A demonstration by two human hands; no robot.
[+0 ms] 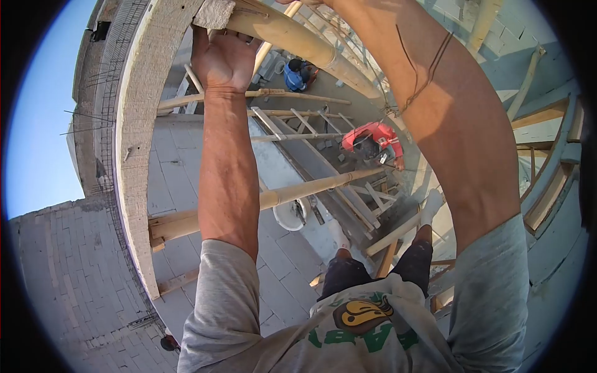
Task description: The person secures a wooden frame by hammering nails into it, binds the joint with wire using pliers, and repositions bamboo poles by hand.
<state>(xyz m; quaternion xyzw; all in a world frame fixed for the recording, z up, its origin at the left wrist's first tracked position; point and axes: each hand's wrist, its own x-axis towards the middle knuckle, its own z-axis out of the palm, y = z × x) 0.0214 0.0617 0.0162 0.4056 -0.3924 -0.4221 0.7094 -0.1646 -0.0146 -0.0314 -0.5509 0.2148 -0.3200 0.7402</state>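
Observation:
My left hand [226, 61] reaches up with its palm toward me, right under a small rough wooden block [214, 13] at the end of a bamboo pole [292, 38]. Its thumb lies along the block's left side and its fingers curl up, partly hidden, at the block and pole. Close on the left runs a long pale wooden board [138, 124], upright and bowed by the lens. My right hand [318, 2] is at the top edge, mostly cut off, above the bamboo pole; what it holds is hidden. Loose tie wire [429, 71] hangs across my right forearm.
Below, a person in red [373, 140] bends over near a wooden ladder [305, 137], and another in blue [297, 76] crouches farther off. A bamboo crosspiece [298, 189] runs above a white bucket [291, 214]. My feet stand on narrow supports. Block walls [68, 261] rise at left.

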